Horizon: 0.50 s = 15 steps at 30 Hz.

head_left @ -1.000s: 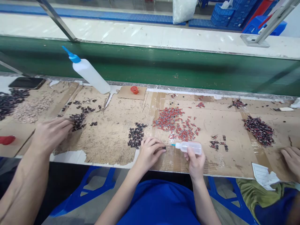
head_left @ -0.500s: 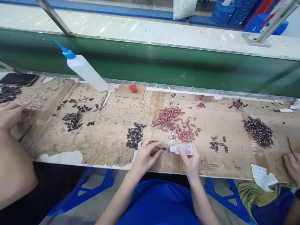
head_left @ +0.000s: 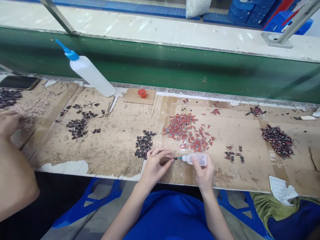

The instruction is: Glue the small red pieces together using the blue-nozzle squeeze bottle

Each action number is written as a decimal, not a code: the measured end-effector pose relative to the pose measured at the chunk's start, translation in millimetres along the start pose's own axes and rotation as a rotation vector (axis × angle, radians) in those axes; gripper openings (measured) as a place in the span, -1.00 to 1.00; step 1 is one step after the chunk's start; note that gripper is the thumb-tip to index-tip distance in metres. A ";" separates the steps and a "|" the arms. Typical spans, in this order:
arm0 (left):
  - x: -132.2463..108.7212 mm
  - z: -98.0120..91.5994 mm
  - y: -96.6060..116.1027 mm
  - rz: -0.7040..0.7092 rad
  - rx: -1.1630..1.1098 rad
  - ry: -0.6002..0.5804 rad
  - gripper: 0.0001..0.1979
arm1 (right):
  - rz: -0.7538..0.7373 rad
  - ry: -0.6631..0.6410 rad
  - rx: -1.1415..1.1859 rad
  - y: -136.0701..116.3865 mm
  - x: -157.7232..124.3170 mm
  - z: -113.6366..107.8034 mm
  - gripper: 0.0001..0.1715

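Note:
Between the fingertips of my left hand [head_left: 158, 163] is a small black part [head_left: 175, 158], pinched near the table's front edge. My right hand [head_left: 205, 171] is closed around a small clear squeeze bottle [head_left: 198, 159] lying on its side in the air, its thin blue tip pointing left at the black part. Whether tip and part touch, I cannot tell. Just beyond my left hand lies a pile of black parts [head_left: 144, 144]. Past the bottle spreads a pile of small red parts [head_left: 180, 126]. Several joined red-and-black pieces [head_left: 233, 155] lie right of my right hand.
A large white bottle with a blue nozzle [head_left: 92, 75] leans at the back left. A red cup [head_left: 142, 93] sits on a cardboard piece. A mixed pile [head_left: 277, 141] lies right. A co-worker's hand [head_left: 9, 123] works at far left, and a phone [head_left: 20, 82] lies behind it.
The bottle's tip has shifted very slightly right, away from my left fingertips. At the far right, a co-worker's hand has left the view. The co-worker's hand at left has moved slightly left.

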<state>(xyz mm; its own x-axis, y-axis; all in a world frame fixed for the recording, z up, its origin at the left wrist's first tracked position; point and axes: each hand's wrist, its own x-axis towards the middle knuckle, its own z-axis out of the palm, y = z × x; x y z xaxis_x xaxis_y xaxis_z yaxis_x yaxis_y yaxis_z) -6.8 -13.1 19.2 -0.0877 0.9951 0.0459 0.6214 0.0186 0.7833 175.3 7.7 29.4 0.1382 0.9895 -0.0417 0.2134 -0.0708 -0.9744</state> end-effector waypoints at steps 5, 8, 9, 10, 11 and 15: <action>-0.1 -0.5 2.2 -0.014 0.003 0.003 -0.86 | 0.013 -0.058 0.011 0.6 0.0 -1.8 -0.71; -0.1 -0.3 3.7 -0.026 0.007 -0.004 -0.88 | 0.015 -0.064 0.001 -0.5 0.3 -1.8 -0.71; 0.0 -0.1 4.2 -0.031 0.008 -0.006 -0.88 | 0.013 -0.058 0.001 -0.9 0.5 -1.3 -0.71; 0.0 0.1 4.7 -0.036 0.009 -0.007 -0.88 | 0.012 -0.050 0.004 -1.1 0.7 -0.6 -0.71; 0.1 0.2 5.3 -0.042 0.010 -0.008 -0.88 | 0.012 -0.040 0.010 -1.0 0.9 0.2 -0.71; 0.4 -1.7 8.0 -0.080 0.021 -0.043 -0.85 | 0.045 0.047 0.078 3.9 0.9 -1.1 -0.67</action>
<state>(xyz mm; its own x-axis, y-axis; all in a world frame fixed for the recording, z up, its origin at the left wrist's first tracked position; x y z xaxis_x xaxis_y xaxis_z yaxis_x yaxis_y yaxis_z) -3.2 -12.8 26.5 -0.1042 0.9936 -0.0429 0.6304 0.0994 0.7699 177.2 8.2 25.8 0.1919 0.9784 -0.0768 0.1306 -0.1031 -0.9861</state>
